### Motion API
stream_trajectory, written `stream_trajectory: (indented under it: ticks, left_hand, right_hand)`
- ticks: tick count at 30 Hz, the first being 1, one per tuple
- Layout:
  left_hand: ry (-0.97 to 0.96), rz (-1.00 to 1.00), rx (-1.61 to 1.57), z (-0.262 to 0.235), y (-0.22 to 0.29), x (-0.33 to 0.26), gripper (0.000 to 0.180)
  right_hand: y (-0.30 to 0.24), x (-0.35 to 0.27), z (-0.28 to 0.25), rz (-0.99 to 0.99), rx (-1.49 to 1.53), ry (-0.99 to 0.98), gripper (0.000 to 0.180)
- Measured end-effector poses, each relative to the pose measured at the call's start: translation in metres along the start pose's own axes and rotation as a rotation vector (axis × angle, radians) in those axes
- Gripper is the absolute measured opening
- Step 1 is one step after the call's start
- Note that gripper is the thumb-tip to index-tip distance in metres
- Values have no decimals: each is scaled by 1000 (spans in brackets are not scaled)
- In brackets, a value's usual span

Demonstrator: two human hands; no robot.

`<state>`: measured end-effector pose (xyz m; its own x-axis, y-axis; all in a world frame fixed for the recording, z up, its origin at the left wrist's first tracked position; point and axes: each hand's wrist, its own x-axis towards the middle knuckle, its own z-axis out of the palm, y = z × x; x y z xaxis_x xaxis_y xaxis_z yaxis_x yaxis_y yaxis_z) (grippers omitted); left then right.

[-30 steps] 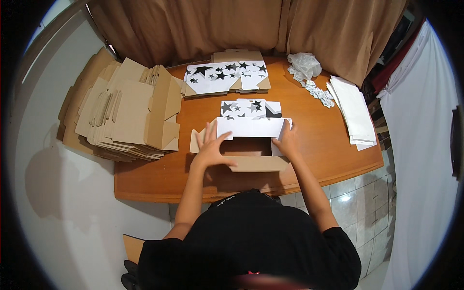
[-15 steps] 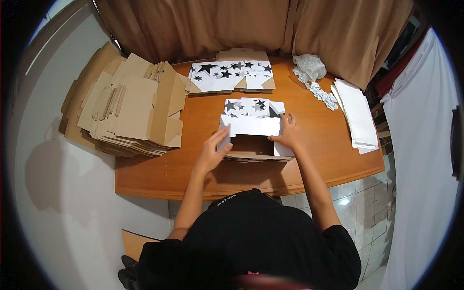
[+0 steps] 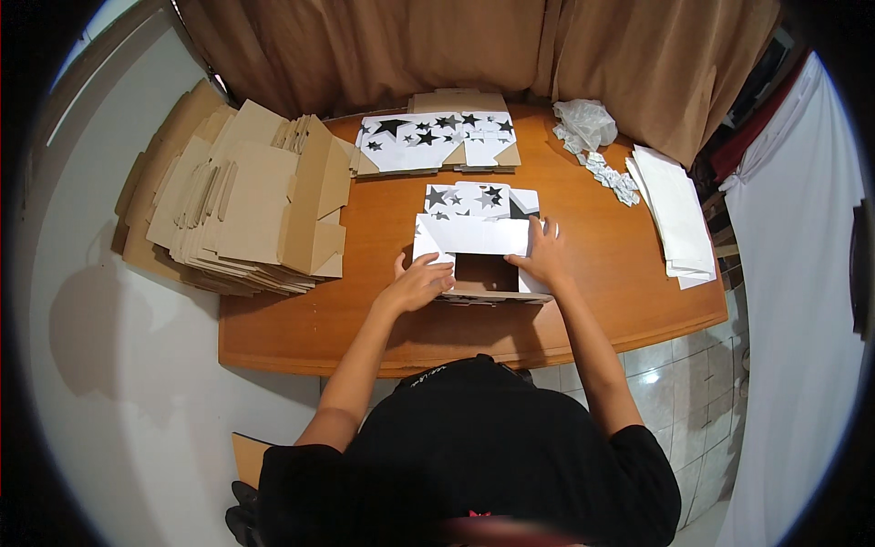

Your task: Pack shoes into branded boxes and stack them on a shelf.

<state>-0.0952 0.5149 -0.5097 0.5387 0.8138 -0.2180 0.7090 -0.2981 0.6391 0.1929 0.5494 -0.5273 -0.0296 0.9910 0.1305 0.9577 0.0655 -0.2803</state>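
Note:
On the table in front of me stands a partly folded cardboard box [image 3: 474,239], white with black and grey stars. Its inside shows brown through the opening at the near middle, and a star-printed panel stands up at the back. Across the left end of the box, over a white side flap [image 3: 434,257], my left hand [image 3: 419,283] rests with fingers stretched and spread. At the right end my right hand [image 3: 546,258] grips the box, thumb at the inner edge and fingers reaching up along the side.
A tall stack of flat brown cardboard [image 3: 241,196] leans at the left. Flat star-printed cardboard sheets [image 3: 401,155] lie at the back. At the right are a crumpled clear plastic bag [image 3: 585,125], small white pieces [image 3: 611,180] and a folded white sheet stack [image 3: 672,219].
The left side flap has turned down inward from its raised position. My left hand has come rightward and down over it. My right hand stays at the right end.

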Motion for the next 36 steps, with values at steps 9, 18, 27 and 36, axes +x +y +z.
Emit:
stream_trajectory:
  ticks: [9,18,27,36]
  left_hand:
    - [189,287,-298,7,-13,-1,66]
    - [804,-248,-197,35,0,30,69]
    - [748,-432,-119,28,26,33,70]
    - [784,-411,-44,31,20,36,71]
  right_hand:
    - [28,7,1,46,397,49,85]
    - [23,-13,0,53,670,71,78]
    - [5,-18,3,202,311,76,89]
    - [-2,-19,2,281,250,66,90]
